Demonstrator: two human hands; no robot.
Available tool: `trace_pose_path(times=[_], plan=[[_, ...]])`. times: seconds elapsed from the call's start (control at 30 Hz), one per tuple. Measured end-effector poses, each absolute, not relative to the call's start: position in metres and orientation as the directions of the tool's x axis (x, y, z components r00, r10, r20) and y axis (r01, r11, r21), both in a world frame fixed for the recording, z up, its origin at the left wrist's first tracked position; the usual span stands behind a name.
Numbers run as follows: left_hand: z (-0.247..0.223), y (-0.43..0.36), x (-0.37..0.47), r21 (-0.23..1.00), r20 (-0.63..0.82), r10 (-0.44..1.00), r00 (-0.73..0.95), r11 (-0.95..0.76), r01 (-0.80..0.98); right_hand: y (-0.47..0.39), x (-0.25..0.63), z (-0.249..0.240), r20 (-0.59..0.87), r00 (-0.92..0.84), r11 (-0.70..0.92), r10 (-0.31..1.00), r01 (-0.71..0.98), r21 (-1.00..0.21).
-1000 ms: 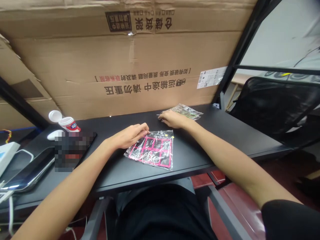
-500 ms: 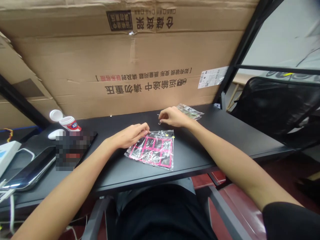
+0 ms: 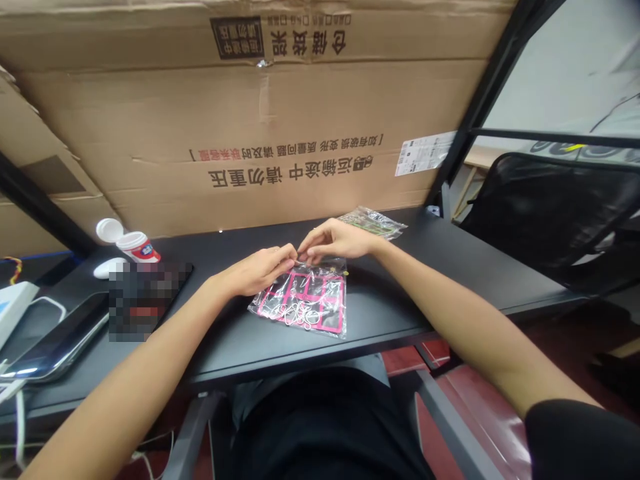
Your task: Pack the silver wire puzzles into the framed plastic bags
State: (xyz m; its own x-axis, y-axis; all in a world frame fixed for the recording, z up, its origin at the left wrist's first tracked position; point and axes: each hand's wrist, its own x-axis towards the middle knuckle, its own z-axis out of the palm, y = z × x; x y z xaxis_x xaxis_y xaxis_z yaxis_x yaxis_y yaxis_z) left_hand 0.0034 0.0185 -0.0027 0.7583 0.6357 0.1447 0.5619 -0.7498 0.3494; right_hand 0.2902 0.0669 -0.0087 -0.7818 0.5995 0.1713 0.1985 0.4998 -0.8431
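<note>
Got a huge sheet of brown cardboard [image 3: 300, 107] standing behind everything, printed with upside-down characters. Then comes the black desk [image 3: 400, 287], running along in front of it. Off to the right, got a black chair back [image 3: 550, 207], well apart from the bags. Way over left, seeing a glossy dark device [image 3: 57, 337] lying on the desk.

Next size down, got the clear plastic bag [image 3: 280, 310], flat near the desk's front edge, holding a pink grid [image 3: 343, 303]. Pinching its upper left part with the left hand [image 3: 263, 268], fingers pressed together. Reaching in just beside that at the top edge with the right hand [image 3: 340, 239], fingers curled, thumb close to the fingertips. Can't tell if anything's pinched in there, tbh.

Beyond the right hand, got a second bag [image 3: 383, 223], greenish inside, near the cardboard. Smaller still: a white and red bottle [image 3: 140, 248], lid open, far left. Tiniest of all, thin white loops [image 3: 295, 315] over the lower pink grid.
</note>
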Motion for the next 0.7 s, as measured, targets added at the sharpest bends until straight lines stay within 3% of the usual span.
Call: trace_pose_path(times=[0.07,0.13,0.2,0.27,0.7], plan=[[-0.003,0.019,0.003,0.352,0.145,0.634,0.759,-0.750,0.560,0.077,0.298,-0.014,0.287,-0.652,0.603,0.701,0.328,-0.727],[-0.003,0.018,0.003,0.354,0.139,0.636,0.759,-0.748,0.562,0.088,0.305,-0.020,0.346,-0.567,0.657,0.747,0.551,-0.515],[-0.002,0.018,0.003,0.349,0.133,0.637,0.759,-0.747,0.565,0.096,0.310,-0.025,0.306,-0.574,0.650,0.760,0.690,-0.319],[-0.002,0.018,0.003,0.344,0.134,0.641,0.756,-0.745,0.571,0.099,0.310,-0.027,0.246,-0.598,0.645,0.763,0.730,-0.228],[-0.004,0.019,0.002,0.350,0.140,0.639,0.756,-0.746,0.566,0.090,0.305,-0.025,0.187,-0.563,0.590,0.805,0.793,-0.155]])
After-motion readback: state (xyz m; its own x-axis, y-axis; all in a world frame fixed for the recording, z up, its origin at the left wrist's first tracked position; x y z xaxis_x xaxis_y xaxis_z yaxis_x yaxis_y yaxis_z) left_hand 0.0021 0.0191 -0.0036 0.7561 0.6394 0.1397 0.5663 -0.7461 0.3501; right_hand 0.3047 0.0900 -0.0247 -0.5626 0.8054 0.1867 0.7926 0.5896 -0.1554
